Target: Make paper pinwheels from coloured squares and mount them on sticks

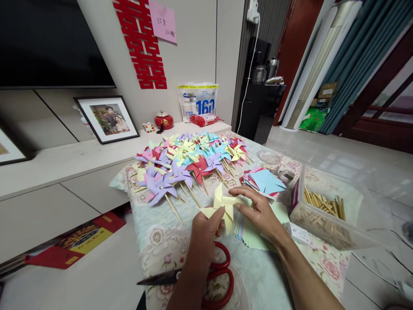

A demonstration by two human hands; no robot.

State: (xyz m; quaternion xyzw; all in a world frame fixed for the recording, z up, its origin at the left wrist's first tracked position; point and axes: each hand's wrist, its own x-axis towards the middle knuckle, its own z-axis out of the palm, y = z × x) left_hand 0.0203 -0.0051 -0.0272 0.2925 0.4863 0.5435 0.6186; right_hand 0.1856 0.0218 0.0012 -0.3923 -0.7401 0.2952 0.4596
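1. While lying just behind the red scissors [213,275] on the desk [161,241], the yellow pinwheel [224,206] is being held.
2. Left hand [206,228] is pinching its centre.
3. Right hand [258,211], fingers half-curled, is touching its right blade.

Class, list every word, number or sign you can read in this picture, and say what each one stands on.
"160": white package on the shelf; its small print is blurred.
Red double-happiness paper-cut: on the wall.
Pink note: handwriting, not readable.
Red and yellow box on the floor: print too blurred.
Pinwheels, scissors, stick box: no readable text.
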